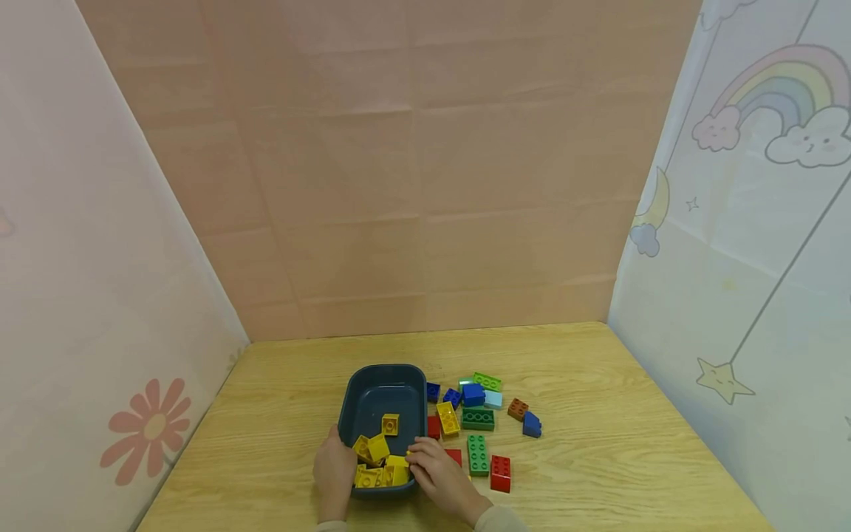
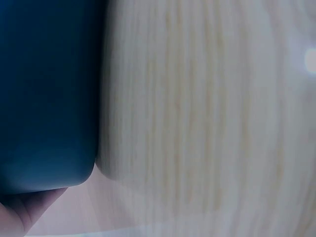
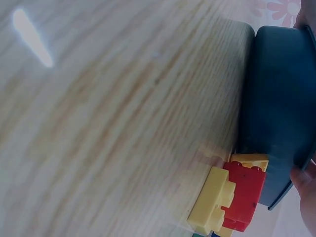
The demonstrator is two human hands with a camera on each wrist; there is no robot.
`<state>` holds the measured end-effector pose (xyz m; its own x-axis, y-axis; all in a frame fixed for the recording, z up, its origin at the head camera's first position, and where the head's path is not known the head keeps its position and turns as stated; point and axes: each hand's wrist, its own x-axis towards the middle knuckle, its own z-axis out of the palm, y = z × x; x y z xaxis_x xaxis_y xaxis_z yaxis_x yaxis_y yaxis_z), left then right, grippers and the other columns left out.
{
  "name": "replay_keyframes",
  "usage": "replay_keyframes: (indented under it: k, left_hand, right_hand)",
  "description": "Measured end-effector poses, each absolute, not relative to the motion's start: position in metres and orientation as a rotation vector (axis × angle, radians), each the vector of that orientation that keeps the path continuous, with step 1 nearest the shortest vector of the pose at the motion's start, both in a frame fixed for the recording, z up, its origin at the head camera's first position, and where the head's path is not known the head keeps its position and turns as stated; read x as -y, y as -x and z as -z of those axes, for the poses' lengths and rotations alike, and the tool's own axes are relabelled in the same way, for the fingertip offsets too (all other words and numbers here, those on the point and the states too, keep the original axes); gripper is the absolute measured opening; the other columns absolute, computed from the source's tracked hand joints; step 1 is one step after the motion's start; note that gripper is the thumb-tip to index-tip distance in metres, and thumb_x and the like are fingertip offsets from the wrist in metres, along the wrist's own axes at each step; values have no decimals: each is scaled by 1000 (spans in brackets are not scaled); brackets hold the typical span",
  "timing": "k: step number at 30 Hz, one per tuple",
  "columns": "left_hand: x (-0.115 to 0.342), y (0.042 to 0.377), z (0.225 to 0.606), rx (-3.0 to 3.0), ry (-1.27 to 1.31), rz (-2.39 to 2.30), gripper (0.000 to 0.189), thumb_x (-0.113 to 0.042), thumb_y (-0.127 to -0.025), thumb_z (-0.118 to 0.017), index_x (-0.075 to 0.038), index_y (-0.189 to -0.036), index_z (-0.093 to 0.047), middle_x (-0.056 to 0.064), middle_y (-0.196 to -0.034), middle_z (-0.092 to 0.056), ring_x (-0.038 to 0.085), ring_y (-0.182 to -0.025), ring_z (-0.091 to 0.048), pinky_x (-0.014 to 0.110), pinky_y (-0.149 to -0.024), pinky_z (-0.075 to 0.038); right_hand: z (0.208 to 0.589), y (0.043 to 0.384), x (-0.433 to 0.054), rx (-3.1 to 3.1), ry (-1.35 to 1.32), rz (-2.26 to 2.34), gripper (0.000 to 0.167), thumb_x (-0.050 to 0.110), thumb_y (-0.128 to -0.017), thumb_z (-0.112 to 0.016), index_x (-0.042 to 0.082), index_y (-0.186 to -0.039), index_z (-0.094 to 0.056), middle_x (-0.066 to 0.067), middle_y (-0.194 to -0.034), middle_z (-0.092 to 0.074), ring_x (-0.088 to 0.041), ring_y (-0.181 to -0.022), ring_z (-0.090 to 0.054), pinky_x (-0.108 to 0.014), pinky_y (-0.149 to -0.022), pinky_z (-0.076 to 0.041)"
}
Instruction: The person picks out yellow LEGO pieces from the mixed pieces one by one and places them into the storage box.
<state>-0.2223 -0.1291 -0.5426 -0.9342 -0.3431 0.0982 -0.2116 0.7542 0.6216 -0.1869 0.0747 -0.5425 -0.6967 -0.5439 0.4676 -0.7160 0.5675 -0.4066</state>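
Note:
A dark blue plastic tub (image 1: 388,400) sits on the table with several yellow toy bricks (image 1: 379,448) inside, mostly at its near end. My left hand (image 1: 335,469) grips the tub's left side near the front corner. A bit of that hand (image 2: 27,212) shows against the tub wall (image 2: 47,98) in the left wrist view. On the opposite side, my right hand (image 1: 439,473) holds the right rim, fingers over the edge and close to the yellow bricks. The right wrist view shows a digit (image 3: 302,178) against the tub's outer wall (image 3: 279,94).
Loose bricks lie right of the tub: a yellow one (image 1: 448,419), green (image 1: 477,454), dark green (image 1: 478,419), red (image 1: 501,473), blue (image 1: 473,394) and brown (image 1: 518,408). A red brick (image 3: 243,195) stands close beside the tub. Wall sheets (image 1: 425,185) enclose the wooden table (image 1: 618,443).

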Motion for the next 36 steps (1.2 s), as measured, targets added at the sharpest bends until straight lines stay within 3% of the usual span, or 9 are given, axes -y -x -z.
replay_keyframes:
  k: [13, 28, 36]
  left_hand:
    - [129, 224, 544, 2733, -436, 923, 44, 6, -73, -56, 11, -116, -50, 29, -97, -59, 40, -84, -58, 48, -65, -48]
    - [129, 225, 547, 2736, -438, 916, 38, 5, -74, -57, 9, -112, -52, 26, -91, -60, 38, -80, -59, 48, -64, -48]
    - [130, 225, 547, 2742, -437, 923, 39, 5, -74, -56, 9, -113, -51, 27, -94, -59, 39, -84, -58, 48, -66, -47]
  right_hand:
    - [546, 214, -97, 2544, -605, -860, 22, -6, -83, -54, -5, -104, -60, -19, -113, -52, -34, -105, -48, -43, -83, -43]
    - [555, 233, -104, 2758, -510, -733, 25, 5, -83, -59, -7, -105, -60, -22, -115, -50, -37, -108, -45, -44, -84, -42]
    - [562, 235, -104, 2740, -554, -627, 16, 2, -81, -60, -5, -95, -64, -16, -102, -56, -30, -99, -50, -37, -79, -46]
